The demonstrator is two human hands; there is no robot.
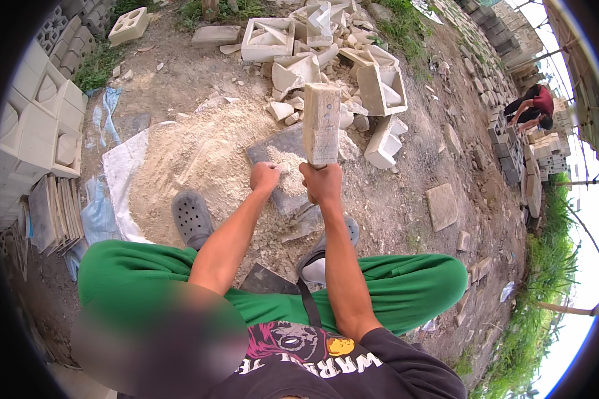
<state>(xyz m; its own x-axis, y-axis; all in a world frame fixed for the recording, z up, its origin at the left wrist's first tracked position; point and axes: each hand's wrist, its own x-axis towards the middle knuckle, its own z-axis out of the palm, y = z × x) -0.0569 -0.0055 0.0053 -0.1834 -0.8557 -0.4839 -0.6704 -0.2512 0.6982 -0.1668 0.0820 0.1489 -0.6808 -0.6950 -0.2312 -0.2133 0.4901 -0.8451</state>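
The left hand (265, 176) is clenched into a fist just above the crushed rubble on a dark flat slab (283, 149). The right hand (321, 181) grips the lower end of a pale rectangular block (321, 124), upright, rough-faced and pitted with small holes, above the slab.

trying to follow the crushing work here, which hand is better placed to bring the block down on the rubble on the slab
Right. The right hand already grips the pale block, raised upright over the grey slab with its crushed rubble. The left hand is a closed fist beside it, down by the rubble, not gripping the block.
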